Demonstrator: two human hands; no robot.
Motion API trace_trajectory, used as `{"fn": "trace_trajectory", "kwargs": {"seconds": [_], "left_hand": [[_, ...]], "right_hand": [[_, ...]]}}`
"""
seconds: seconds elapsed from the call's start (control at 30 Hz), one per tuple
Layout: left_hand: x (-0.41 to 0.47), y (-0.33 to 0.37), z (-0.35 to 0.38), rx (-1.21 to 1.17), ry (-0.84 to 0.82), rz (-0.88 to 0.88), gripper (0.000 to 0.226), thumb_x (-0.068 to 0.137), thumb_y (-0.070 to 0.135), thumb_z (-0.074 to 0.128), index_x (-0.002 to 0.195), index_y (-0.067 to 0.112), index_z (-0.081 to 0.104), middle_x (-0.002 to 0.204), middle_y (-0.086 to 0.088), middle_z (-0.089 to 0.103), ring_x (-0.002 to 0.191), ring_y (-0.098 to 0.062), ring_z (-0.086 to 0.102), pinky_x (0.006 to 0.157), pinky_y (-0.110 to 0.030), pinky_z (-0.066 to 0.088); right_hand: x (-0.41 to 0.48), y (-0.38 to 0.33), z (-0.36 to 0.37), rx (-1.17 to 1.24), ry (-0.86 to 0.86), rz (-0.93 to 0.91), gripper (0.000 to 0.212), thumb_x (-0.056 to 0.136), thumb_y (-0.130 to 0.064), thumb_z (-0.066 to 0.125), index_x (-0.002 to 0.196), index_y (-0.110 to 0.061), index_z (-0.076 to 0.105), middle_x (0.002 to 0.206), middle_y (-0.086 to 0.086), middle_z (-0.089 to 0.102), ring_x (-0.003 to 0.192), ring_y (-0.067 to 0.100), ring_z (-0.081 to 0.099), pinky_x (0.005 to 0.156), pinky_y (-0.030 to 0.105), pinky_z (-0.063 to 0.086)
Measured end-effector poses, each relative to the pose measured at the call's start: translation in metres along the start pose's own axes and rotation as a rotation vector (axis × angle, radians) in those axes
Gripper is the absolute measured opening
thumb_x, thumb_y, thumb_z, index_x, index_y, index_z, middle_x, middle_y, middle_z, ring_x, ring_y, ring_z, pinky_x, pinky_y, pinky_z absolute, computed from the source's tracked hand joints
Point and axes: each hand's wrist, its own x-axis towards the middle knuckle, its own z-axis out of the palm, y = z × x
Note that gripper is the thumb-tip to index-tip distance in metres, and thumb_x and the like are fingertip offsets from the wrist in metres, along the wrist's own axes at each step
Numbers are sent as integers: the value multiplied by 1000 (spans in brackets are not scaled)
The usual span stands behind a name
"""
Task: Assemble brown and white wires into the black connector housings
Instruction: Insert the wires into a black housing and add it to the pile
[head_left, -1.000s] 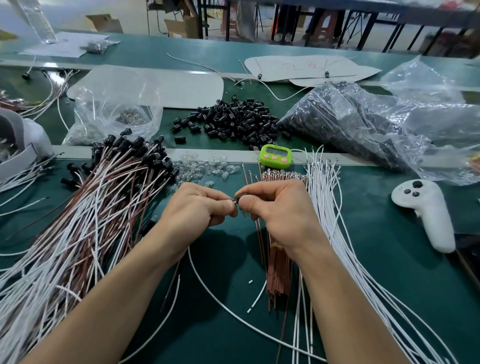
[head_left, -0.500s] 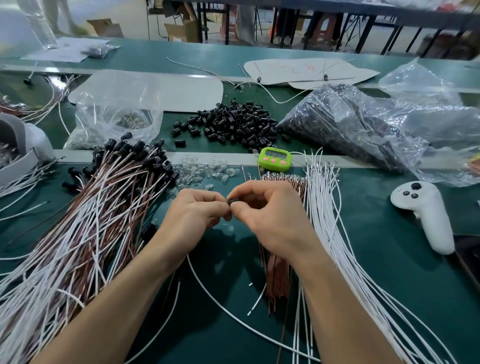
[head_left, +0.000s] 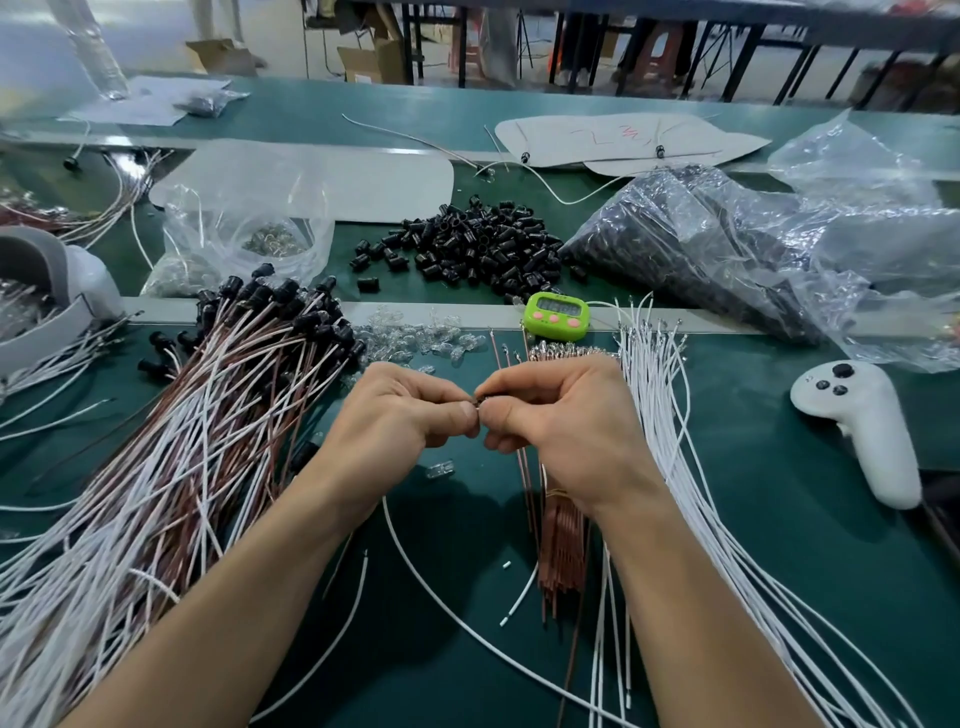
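- A grey and white device (head_left: 47, 291) sits at the far left edge of the green table (head_left: 779, 545).
- A thick bundle (head_left: 171, 467) of brown and white wires fans across the left of the table; its far ends carry black caps (head_left: 270, 299).
- Behind the bundle lies a clear bag (head_left: 244, 234) with small metal bits inside.
- Just right of the caps is a scatter of small clear parts (head_left: 415, 338).
- The left hand (head_left: 400, 421) has its fingers curled, and its thumb and forefinger pinch a small dark housing (head_left: 479, 399) over the middle of the table.
- A single white wire (head_left: 467, 634) runs out from under the left wrist and curves toward the near edge; whether a hand holds it cannot be told.
- Further back, a heap of loose black housings (head_left: 467, 244) lies on the table.
- The right hand (head_left: 561, 431), fingers curled, pinches the same housing from the other side, its fingertips meeting the left hand's.
- Under the right hand and wrist lies a sheaf of brown wires (head_left: 563, 545).
- A green timer (head_left: 556, 316) stands beyond the hands.
- Loose white wires (head_left: 675, 467) lie just right of the right hand.
- A large clear sack (head_left: 701, 244) of dark parts lies at the back right.
- A white controller (head_left: 862, 421) rests near the right edge, well apart from the wires.
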Motion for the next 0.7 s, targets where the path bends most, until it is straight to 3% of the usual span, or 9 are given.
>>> {"fn": "trace_trajectory", "kwargs": {"seconds": [0.13,0.4,0.5,0.57,0.67,0.7], "left_hand": [[1,1,1,6,4,-14,20,67,20,71,71,2,77,60,-7,61,54,-9,41,53,-17,37],[3,-3,-4,-28,-14,-20,15,69,18,69,65,5,76,53,-1,57,49,-5,39,48,-13,35],[4,-5,0,-80,-56,-37,16,72,15,64,68,2,73,58,-5,56,51,-8,40,49,-14,33],[4,-7,2,-115,-40,-44,18,74,16,63,77,3,75,65,-10,61,57,-12,50,55,-18,39],[5,-6,-3,-116,-36,4,23,82,19,66,95,3,76,89,-13,75,81,-14,66,76,-21,50],[5,-6,-5,-97,-42,6,20,83,16,69,98,4,76,92,-12,76,82,-12,66,76,-19,50]], "right_hand": [[0,-3,-2,17,7,16,34,80,10,76,72,-22,82,63,8,74,52,19,70,53,23,54],[0,0,-1,34,15,26,27,79,10,77,73,-16,81,65,11,75,53,21,70,54,24,56],[0,0,-5,-119,28,-37,21,78,0,81,77,-20,81,67,3,76,57,19,73,57,27,58],[0,1,-2,-262,38,-89,18,76,-7,84,81,-24,81,69,-6,77,61,13,74,60,26,60],[-4,4,10,-382,42,-176,17,76,-13,84,86,-26,82,70,-17,75,62,1,71,59,17,55],[-5,6,14,-394,61,-200,15,77,-14,84,86,-26,81,68,-18,74,60,0,70,58,15,52]]}}
